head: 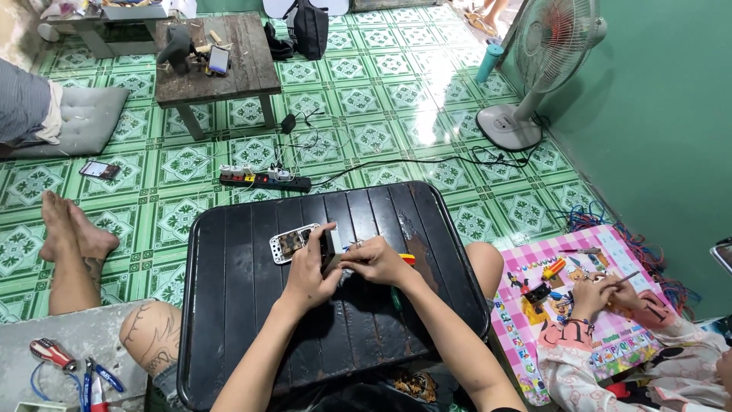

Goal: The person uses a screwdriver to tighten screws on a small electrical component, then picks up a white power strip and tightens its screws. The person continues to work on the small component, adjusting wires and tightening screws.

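Observation:
My left hand [311, 267] and my right hand [377, 261] meet over a low black slatted table [236, 320]. Between them they grip a small dark flat device [332, 248], held on edge. My right hand also holds a tool with a yellow and red handle [408, 259] against it. Just left of my left hand, a white opened phone shell with exposed parts [289, 243] lies on the table. A green-handled tool [396, 297] sits partly hidden under my right forearm.
A black power strip [264, 180] with cables lies beyond the table. A standing fan [543, 53] is at the far right. Another person's hands [602, 294] work on a pink checked mat [587, 336] to my right. Pliers [93, 375] lie at lower left; bare feet [72, 229] rest left.

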